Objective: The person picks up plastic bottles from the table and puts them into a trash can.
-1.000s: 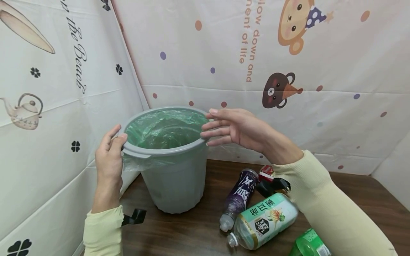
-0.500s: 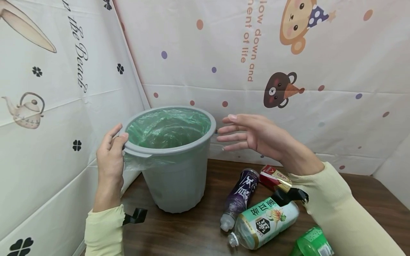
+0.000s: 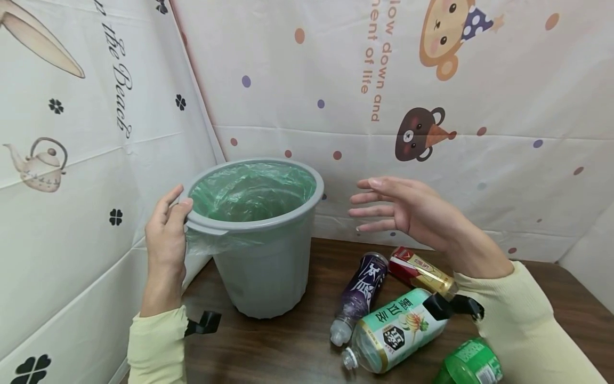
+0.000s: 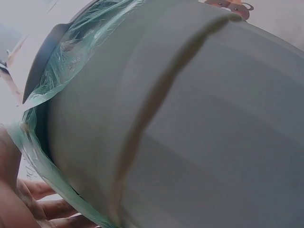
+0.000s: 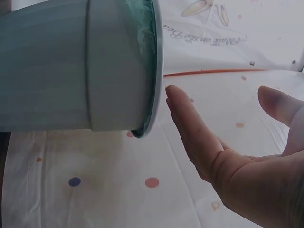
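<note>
A grey trash can [image 3: 268, 266] stands upright on the wooden table, lined with a thin green plastic bag [image 3: 249, 197] whose edge hangs over the rim on the left. My left hand [image 3: 165, 240] holds the can's left rim, thumb on the rim and other fingers on the outside by the bag's edge. In the left wrist view, the bag's fold [image 4: 61, 71] hangs near those fingers [image 4: 57, 208]. My right hand [image 3: 408, 210] hovers right of the can, apart from the rim, fingers spread and holding nothing. The right wrist view shows its fingertips beside the can's rim [image 5: 159, 61].
Right of the can lie a purple-labelled bottle [image 3: 360, 293], a large bottle with a pale green label [image 3: 398, 330], a red and gold box [image 3: 422, 272] and a green bottle [image 3: 470, 362]. Printed cloth [image 3: 268, 117] hangs behind the wooden table [image 3: 240, 352].
My right hand has moved away from the can's right rim, to the right and slightly down, uncovering the red and gold box. My left hand stays on the left rim.
</note>
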